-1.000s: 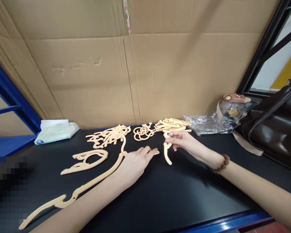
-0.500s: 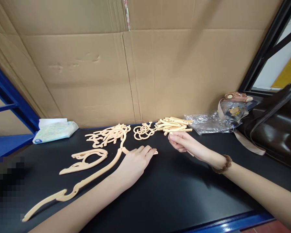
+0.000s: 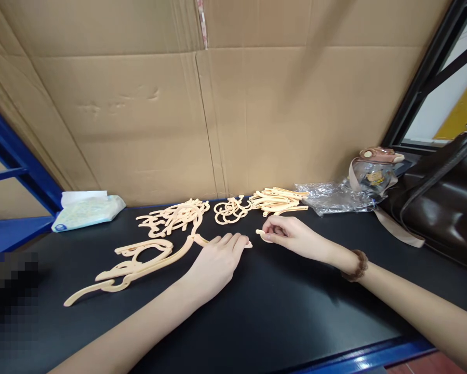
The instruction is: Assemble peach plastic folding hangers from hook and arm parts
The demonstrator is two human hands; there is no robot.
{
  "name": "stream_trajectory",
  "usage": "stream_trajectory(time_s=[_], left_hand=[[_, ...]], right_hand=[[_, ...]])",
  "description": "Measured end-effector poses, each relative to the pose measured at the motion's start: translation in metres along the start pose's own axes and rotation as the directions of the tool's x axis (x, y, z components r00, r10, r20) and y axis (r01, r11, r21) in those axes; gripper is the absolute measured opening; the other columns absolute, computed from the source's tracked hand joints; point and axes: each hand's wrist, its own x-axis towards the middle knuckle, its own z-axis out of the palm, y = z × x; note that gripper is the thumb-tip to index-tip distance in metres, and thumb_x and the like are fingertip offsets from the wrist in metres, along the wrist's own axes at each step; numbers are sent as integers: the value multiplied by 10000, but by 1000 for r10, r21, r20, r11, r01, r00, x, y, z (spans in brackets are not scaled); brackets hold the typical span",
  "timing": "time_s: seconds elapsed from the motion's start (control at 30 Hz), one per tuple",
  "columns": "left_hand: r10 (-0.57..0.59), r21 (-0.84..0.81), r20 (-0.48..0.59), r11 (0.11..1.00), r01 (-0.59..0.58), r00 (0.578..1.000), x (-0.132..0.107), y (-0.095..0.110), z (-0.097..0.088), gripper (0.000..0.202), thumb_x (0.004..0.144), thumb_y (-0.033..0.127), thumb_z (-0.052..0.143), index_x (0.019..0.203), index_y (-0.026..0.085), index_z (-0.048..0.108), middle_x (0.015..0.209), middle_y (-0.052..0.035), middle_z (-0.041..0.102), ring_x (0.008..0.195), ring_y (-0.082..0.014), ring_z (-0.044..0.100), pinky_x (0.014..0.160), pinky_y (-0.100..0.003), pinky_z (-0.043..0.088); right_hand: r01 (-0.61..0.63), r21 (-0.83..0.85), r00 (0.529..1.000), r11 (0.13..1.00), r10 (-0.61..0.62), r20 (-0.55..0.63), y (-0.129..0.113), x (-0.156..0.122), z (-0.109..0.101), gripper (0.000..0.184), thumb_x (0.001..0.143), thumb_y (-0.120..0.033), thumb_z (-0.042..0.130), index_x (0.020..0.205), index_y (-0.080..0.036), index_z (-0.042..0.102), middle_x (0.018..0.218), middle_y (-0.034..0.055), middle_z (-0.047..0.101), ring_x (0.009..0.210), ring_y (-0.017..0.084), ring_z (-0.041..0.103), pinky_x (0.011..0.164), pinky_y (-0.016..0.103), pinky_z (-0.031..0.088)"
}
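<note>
My left hand lies on the black table, fingers closed over the near end of a long curved wooden piece that reaches left across a loop-shaped wooden piece. My right hand pinches a small curved wooden piece just right of the left fingertips. Behind the hands lie heaps of wooden cut-outs: curly ones, ring shapes and a stack of thin strips.
A cardboard wall backs the table. A tissue pack lies far left by a blue rack post. At the right are a clear plastic bag, a small bottle and a dark brown bag.
The long curved piece has swung so its far end lies closer to the loop-shaped piece. My right hand has come down and left towards my left fingertips, now pinching the small piece low.
</note>
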Motion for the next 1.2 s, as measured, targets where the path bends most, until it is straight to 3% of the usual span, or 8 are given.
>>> stream_trajectory(time_s=[0.13,0.27,0.43,0.57,0.67,0.87,1.2], left_hand=[[-52,-23,-17,998,52,998,0,3,-2,135,912,101,377,930,161,496,828,-32,592,732,-193,583,617,-308,443],[-85,-63,-11,994,85,996,0,5,-1,148,962,169,352,877,176,473,801,-13,583,700,-168,573,584,-278,431],[-144,-160,0,977,142,990,-1,5,1,113,965,190,399,863,186,447,798,2,592,658,-147,583,523,-243,392],[-194,-267,-5,946,186,981,-2,3,2,85,960,196,409,879,200,433,825,19,604,662,-138,605,545,-240,413],[-230,-336,-7,917,215,973,-3,3,4,71,959,206,397,898,209,433,848,21,619,669,-139,621,562,-244,432],[-263,-419,-6,877,236,965,-3,5,6,41,945,207,401,930,218,439,892,21,641,651,-142,627,557,-250,429],[-311,-513,31,811,282,950,-3,4,3,72,946,242,419,882,226,450,785,45,616,628,-140,611,552,-241,429]], right_hand=[[24,-48,1000,999,-24,2,0,-1,2,283,915,-463,499,805,-210,566,706,-15,521,590,115,422,548,250,332],[-6,-38,1000,999,7,25,-1,-2,4,292,921,-488,477,832,-217,537,697,-17,544,587,121,449,558,253,350],[-6,99,998,995,-1,70,-2,-2,7,271,938,-485,445,869,-224,478,768,4,660,659,144,580,630,265,430],[-21,130,998,991,12,69,-3,-2,9,279,931,-501,445,867,-229,444,766,-1,680,542,122,575,571,254,443],[-14,102,997,995,7,78,-4,-3,10,288,934,-511,429,871,-230,446,766,-2,676,498,109,528,532,246,424],[67,45,994,997,-71,79,-6,-3,12,204,957,-422,420,899,-232,465,797,5,651,650,139,574,612,253,423],[116,-185,993,976,-111,37,-9,-5,18,128,956,-331,447,877,-236,479,747,-10,611,616,143,553,580,247,368]])
